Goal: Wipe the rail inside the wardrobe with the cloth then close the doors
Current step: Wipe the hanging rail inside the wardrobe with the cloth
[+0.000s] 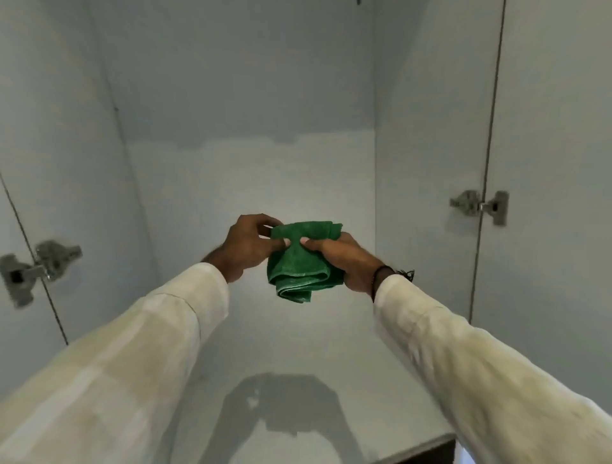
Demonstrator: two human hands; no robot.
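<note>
A folded green cloth (303,265) hangs in mid-air in front of the open white wardrobe. My right hand (344,260) grips it from the right, thumb on top. My left hand (246,246) pinches its upper left edge with thumb and fingers. Both arms wear cream sleeves. The left door (20,165) and right door (556,165) stand open at the frame's sides. The rail is out of view, apart from a small dark fitting (358,2) at the top edge.
Metal hinges sit on the left door (39,266) and right door (480,205). The wardrobe's white shelf (298,347) lies below my hands, with my shadow on it. Its front edge (420,447) shows at the lower right.
</note>
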